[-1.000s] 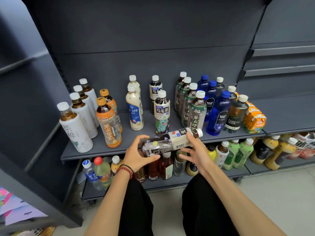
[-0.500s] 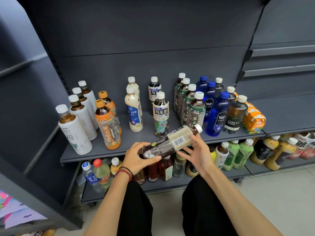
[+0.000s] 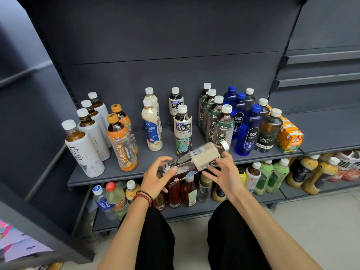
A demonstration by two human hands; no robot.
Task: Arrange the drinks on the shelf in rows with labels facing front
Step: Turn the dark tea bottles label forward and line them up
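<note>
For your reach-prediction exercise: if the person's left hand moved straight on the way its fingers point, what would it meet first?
Probably the oolong tea bottle with the green cartoon label, standing just beyond the left hand, which holds the base of the tilted tea bottle. Depth is uncertain.

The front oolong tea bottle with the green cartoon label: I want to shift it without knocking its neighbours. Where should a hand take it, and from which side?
Judging by the view, grip the front oolong tea bottle around its labelled middle, coming from the front. It stands upright at the head of its row. Open shelf lies on either side, so fingers can wrap it without touching the cream bottle.
</note>
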